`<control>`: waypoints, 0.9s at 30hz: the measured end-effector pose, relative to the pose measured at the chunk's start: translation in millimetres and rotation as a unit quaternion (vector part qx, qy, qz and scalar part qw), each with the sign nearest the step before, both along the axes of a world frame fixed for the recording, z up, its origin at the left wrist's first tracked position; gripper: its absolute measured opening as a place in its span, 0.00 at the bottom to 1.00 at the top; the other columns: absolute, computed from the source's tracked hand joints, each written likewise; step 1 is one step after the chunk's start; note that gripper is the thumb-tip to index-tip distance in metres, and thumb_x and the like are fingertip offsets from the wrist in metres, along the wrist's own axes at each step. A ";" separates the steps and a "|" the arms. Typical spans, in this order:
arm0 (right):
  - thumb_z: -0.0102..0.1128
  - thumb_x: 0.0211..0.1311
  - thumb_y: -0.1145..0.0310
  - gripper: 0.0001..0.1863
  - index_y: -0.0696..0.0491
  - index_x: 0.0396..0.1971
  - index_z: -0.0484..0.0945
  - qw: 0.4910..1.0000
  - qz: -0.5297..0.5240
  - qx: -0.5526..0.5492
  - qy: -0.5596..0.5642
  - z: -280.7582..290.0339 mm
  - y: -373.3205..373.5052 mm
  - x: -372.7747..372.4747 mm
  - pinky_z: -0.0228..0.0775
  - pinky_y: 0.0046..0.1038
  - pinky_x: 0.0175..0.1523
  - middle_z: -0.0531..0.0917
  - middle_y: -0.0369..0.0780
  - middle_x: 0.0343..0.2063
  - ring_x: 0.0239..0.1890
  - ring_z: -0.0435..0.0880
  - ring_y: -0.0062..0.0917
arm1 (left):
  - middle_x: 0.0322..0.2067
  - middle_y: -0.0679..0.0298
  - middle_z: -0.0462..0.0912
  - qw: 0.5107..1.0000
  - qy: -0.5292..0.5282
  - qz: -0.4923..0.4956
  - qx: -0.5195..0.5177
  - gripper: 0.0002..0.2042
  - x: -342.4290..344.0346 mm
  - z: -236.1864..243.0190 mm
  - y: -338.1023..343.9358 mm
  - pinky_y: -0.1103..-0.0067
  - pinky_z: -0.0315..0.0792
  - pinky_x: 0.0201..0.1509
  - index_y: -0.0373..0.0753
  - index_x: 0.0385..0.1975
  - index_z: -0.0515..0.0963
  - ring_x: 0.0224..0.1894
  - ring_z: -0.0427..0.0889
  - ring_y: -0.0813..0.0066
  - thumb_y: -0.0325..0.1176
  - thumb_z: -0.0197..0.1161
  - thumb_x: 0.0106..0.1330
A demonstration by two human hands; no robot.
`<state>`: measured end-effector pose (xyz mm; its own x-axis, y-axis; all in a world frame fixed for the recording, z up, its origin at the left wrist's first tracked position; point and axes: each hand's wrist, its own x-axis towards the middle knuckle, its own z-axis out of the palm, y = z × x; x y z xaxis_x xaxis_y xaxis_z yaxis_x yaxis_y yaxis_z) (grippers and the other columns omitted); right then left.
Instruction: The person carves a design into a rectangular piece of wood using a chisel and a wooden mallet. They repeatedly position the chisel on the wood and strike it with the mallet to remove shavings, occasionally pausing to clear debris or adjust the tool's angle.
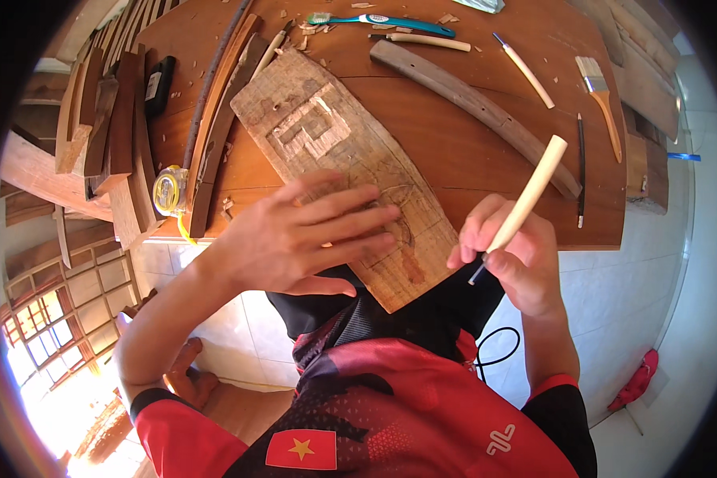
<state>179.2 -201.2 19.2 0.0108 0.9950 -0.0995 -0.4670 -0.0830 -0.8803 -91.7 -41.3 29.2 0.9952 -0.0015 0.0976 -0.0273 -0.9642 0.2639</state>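
A thick wooden board (374,171) lies at a slant on the table, its near end jutting past the front edge toward my lap. Pale, freshly cut recesses (315,131) show in its far part. My left hand (315,227) rests over the board's middle, fingers spread, holding nothing. To the right of the board's near end, my right hand (514,255) is closed around a carving chisel (530,191). The chisel's pale round handle points up and away, and its thin metal blade sticks out below my fingers, apart from the board.
On the table (334,56) are a toothbrush (390,22), two more pale-handled chisels (526,72) (434,40), a curved wood strip (478,111), a pencil (580,167) and a paintbrush (601,103). Wood strips (215,119) and a tape measure (170,191) lie left.
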 end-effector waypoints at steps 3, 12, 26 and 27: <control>0.71 0.65 0.75 0.10 0.61 0.41 0.80 0.999 -0.008 0.011 -0.032 -5.7 7.4 -5.6 0.78 0.32 0.47 0.80 0.40 0.38 0.41 0.82 0.25 | 0.73 0.68 0.70 0.995 0.026 0.085 0.046 0.37 4.9 -0.7 -0.3 0.57 0.59 0.78 0.52 0.69 0.75 0.74 0.68 0.65 0.67 0.62 0.64; 0.71 0.64 0.81 0.11 0.61 0.43 0.79 0.988 -0.083 -0.045 -0.125 -7.4 17.2 -11.7 0.65 0.13 0.26 0.82 0.36 0.31 0.25 0.78 0.10 | 0.76 0.62 0.64 0.999 0.040 0.037 0.001 0.48 8.2 -6.1 11.8 0.53 0.52 0.80 0.57 0.73 0.70 0.78 0.61 0.61 0.73 0.67 0.51; 0.57 0.78 0.68 0.09 0.59 0.42 0.79 0.984 -0.112 -0.041 -0.132 -1.2 1.3 23.9 0.59 0.16 0.23 0.76 0.33 0.22 0.18 0.69 0.11 | 0.63 0.55 0.72 0.999 0.034 0.042 0.003 0.56 55.7 5.7 61.5 0.45 0.44 0.82 0.52 0.71 0.70 0.69 0.70 0.53 0.60 0.81 0.32; 0.50 0.82 0.62 0.14 0.59 0.43 0.78 0.984 -0.106 -0.050 -0.138 5.7 1.4 28.2 0.57 0.16 0.22 0.74 0.32 0.24 0.19 0.66 0.10 | 0.61 0.55 0.72 0.997 0.008 0.075 0.009 0.55 58.6 4.4 58.8 0.46 0.47 0.81 0.50 0.70 0.71 0.67 0.70 0.52 0.62 0.81 0.32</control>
<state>207.5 -199.8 24.9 0.2571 0.9530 -0.1605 -0.2283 -0.1015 -0.9683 -33.1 17.5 33.6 0.9859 0.1450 0.0839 0.1206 -0.9619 0.2454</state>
